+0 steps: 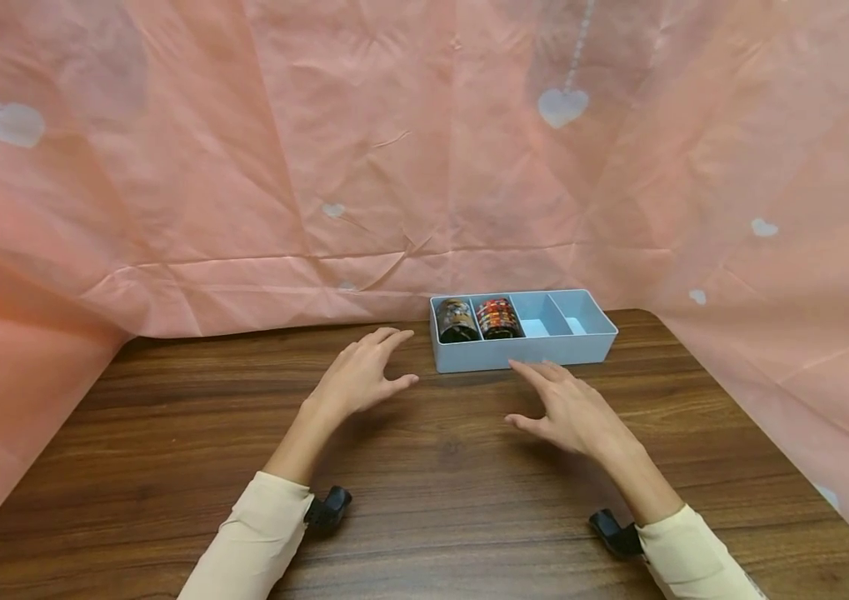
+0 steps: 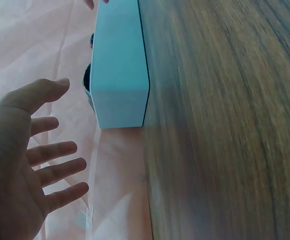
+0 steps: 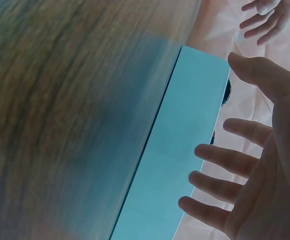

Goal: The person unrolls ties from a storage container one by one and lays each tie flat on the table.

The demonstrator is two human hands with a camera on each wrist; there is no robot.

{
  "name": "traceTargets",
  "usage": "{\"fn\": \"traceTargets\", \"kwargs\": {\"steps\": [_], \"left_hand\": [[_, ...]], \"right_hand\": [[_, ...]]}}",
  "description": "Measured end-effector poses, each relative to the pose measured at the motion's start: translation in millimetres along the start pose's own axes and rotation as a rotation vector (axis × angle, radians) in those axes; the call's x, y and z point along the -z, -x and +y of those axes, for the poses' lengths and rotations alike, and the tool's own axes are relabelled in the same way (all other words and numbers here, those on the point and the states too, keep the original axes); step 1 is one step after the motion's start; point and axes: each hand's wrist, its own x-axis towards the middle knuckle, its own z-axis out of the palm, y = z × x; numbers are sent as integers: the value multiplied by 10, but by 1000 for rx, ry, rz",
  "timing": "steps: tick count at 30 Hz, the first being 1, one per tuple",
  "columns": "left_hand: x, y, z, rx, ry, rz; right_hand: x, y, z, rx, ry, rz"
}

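A light blue tray [image 1: 529, 353] with several compartments stands at the back of the wooden table. Its leftmost compartment holds a dark, grey-and-gold patterned roll or stack [image 1: 457, 320]; beside that, a red, orange and white patterned one [image 1: 498, 317] fills the second compartment. Their exact kind is unclear. The two right compartments hold nothing. My left hand [image 1: 361, 372] hovers left of the tray's front, fingers spread and holding nothing. In front of the tray's middle is my right hand [image 1: 570, 410], also spread and without anything in it. Both wrist views show the tray's plain outer wall [image 2: 120, 55] near the fingers.
Pink cloth [image 1: 394, 167] with pale heart prints hangs behind and along both sides of the table [image 1: 424, 500]. Black wrist devices [image 1: 328, 510] sit below each cream sleeve [image 1: 255, 533].
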Motion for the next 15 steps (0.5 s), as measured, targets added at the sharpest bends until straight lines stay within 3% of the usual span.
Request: {"fn": "traceTargets", "kwargs": {"steps": [15], "left_hand": [[2,-86,41,-16,3,-10]], "right_hand": [[3,-10,27,13,65,14]]}}
